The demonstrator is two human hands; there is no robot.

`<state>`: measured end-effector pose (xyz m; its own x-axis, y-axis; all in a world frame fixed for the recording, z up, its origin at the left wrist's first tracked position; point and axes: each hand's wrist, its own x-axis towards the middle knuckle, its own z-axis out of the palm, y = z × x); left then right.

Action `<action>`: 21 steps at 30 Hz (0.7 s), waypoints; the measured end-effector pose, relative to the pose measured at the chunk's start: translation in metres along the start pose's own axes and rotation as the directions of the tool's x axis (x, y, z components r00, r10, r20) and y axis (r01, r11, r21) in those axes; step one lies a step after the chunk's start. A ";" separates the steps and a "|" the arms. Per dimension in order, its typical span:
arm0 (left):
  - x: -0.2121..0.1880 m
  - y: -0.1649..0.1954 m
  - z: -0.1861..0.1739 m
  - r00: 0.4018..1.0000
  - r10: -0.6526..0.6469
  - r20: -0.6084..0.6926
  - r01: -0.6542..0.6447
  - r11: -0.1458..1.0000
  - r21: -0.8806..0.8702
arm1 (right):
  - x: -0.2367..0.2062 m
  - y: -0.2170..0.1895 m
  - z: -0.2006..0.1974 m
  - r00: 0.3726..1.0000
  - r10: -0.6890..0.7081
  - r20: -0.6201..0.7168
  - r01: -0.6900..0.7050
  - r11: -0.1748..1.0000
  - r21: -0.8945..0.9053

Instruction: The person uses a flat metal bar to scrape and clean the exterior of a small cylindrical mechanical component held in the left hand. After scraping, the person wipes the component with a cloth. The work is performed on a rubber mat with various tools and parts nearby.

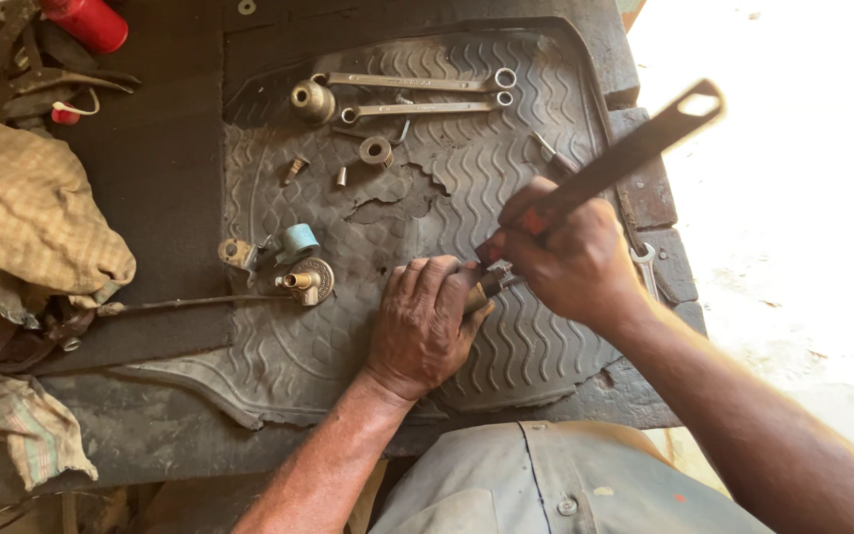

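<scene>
Both hands meet: left hand (425, 321) pins brass fitting (483, 290), right hand (570, 259) grips wrench (635, 148).

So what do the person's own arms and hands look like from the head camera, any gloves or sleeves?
Both hands are bare: no gloves, rings or watch on the left hand or the right hand. Both forearms are uncovered as far as they show, with no sleeve in view. Below them is a worn grey-beige buttoned shirt with small stains.

wrenches (417, 94) on mat (348, 336), cloth (27, 203) left
</scene>
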<state>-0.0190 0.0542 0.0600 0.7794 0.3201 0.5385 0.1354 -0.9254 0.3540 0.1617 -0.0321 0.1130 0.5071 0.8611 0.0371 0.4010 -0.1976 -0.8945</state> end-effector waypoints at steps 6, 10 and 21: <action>0.001 0.001 -0.002 0.998 0.041 -0.039 -0.040 0.999 0.003 | 0.021 0.000 -0.025 0.994 -0.071 -0.086 0.053 0.978 -0.200; 0.000 0.001 -0.001 1.000 0.016 -0.017 -0.017 1.000 -0.019 | 0.011 0.001 -0.031 0.995 0.099 0.013 -0.099 0.977 0.187; 0.000 0.000 -0.001 1.000 -0.008 0.014 0.008 1.000 0.000 | -0.003 -0.014 -0.005 0.998 0.012 0.056 -0.016 0.998 0.061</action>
<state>-0.0194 0.0541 0.0607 0.7866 0.3245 0.5253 0.1414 -0.9228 0.3584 0.1579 -0.0340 0.1277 0.4684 0.8835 0.0012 0.3458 -0.1820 -0.9205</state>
